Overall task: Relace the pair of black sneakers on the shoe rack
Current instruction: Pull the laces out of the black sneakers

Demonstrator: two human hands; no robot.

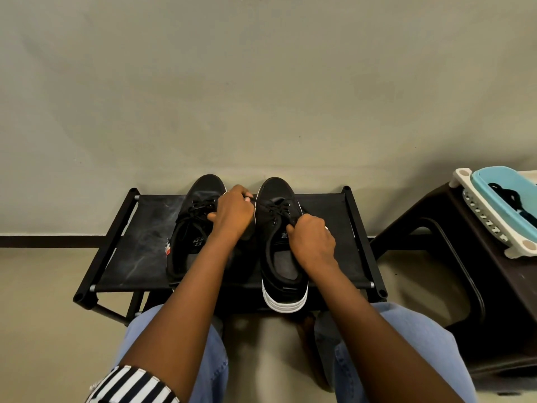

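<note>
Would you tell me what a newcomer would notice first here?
Two hands working laces at centre: the left hand and right hand each pinch the lace of the right sneaker. It stands beside the left sneaker on a black rack. A blue tub sits far right.

Matt cloth sneakers (279, 242) (rubber soles), scuffed fabric shoe rack (139, 254).
</note>
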